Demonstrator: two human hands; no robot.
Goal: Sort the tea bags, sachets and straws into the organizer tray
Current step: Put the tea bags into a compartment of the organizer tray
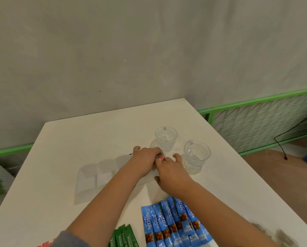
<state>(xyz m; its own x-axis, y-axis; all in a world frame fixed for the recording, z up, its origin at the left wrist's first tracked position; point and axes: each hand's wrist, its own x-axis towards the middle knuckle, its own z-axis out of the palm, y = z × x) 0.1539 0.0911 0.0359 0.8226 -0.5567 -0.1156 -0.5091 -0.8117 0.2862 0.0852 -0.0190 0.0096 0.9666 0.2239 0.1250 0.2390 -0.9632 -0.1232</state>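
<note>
Organizer tray (88,179), glass cups (197,154) beside, sachets (174,223) near

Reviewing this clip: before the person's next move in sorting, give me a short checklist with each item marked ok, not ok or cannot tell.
1. Organizer tray within reach, its left compartments visible: ok.
2. Left hand and right hand meet over the tray's right end on a small red item: ok.
3. What that red item is: cannot tell, mostly hidden.
4. Blue coffee sachets still outside the tray at the near edge: not ok, unsorted.
5. Green stevia sachets also outside the tray: not ok.
6. Two glass cups upright, apart from the hands: ok.
</note>
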